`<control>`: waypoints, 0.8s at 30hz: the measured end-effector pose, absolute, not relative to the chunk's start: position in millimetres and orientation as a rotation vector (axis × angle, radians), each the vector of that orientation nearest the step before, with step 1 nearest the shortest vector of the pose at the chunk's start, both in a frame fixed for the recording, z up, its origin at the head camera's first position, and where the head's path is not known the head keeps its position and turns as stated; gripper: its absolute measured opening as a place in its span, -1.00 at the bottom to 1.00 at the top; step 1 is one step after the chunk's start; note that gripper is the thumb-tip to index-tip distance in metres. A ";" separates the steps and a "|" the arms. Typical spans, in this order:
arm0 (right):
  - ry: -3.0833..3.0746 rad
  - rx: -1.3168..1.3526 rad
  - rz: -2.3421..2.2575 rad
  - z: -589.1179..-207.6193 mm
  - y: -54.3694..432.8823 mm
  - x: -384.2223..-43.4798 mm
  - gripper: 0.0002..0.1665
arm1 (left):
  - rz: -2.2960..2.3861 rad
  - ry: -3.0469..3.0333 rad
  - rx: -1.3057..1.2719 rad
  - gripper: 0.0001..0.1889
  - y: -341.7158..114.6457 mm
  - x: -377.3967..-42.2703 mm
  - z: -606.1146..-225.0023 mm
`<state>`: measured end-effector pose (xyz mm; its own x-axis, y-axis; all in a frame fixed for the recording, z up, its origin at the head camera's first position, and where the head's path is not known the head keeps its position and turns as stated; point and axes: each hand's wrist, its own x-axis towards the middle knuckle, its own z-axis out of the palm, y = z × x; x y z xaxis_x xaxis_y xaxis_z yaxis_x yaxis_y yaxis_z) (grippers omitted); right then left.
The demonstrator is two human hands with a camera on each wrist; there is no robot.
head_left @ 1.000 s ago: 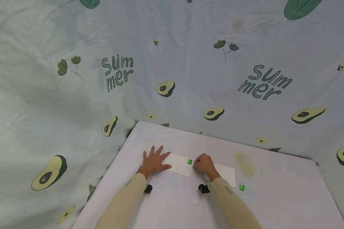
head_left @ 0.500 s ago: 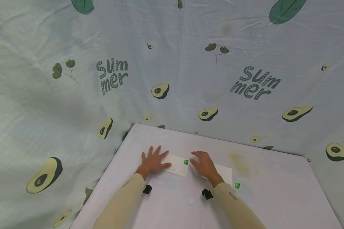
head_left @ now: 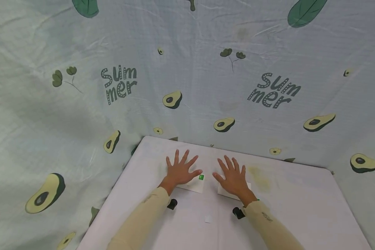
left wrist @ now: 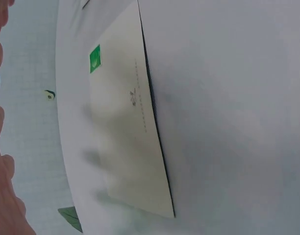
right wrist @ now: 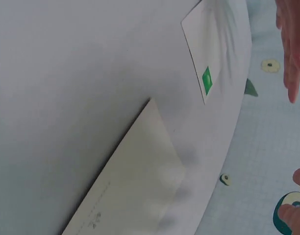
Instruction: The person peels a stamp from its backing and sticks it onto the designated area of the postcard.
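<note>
My left hand point(head_left: 180, 172), fingers spread, is raised over a white envelope point(head_left: 195, 186) and covers much of it in the head view. A green stamp point(head_left: 201, 177) is on that envelope's far right corner, also plain in the left wrist view. Over a second white envelope point(head_left: 224, 191) hovers my right hand point(head_left: 233, 178), its fingers spread too and holding nothing. The right wrist view shows this second envelope point(right wrist: 135, 171) lying flat beneath, partly out of frame. Another green stamp point(head_left: 258, 200) peeks out beside my right wrist, mostly hidden.
A small white paper scrap point(head_left: 207, 219) lies nearer me, between my forearms. The white table point(head_left: 287, 211) backs onto a cloth curtain point(head_left: 193, 66) printed with avocados. Black wrist cameras stick out inward from both wrists.
My left hand has lifted off the left envelope and shifted right and away from me. My right hand went from curled by the stamp to spread wide, moving right over the second envelope.
</note>
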<state>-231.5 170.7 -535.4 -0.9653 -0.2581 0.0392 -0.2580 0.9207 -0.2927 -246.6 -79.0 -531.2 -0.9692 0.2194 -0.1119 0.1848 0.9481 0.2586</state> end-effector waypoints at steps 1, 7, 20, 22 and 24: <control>3.079 -0.407 -0.472 -534.6 174.4 -231.2 -0.07 | 0.366 2.964 0.311 -0.17 -74.5 -247.1 -530.0; 3.064 -0.336 -0.450 -529.2 190.8 -228.0 -0.03 | 0.313 2.988 0.334 -0.16 -50.8 -244.9 -523.3; 3.046 -0.189 -0.448 -533.0 227.1 -221.3 0.03 | 0.275 2.964 0.430 -0.14 -13.6 -246.5 -537.2; 3.034 -0.162 -0.455 -534.5 235.4 -219.7 0.04 | 0.277 2.954 0.443 -0.15 -7.8 -244.0 -538.7; 3.029 -0.134 -0.450 -536.8 244.1 -217.8 0.04 | 0.301 2.944 0.466 -0.14 -2.3 -240.5 -540.3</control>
<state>-217.8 244.1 -536.8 -0.9932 -0.0977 -0.0630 -0.0752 0.9530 -0.2934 -240.5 -2.3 -540.3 -0.9414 0.3184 -0.1117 0.2892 0.9319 0.2189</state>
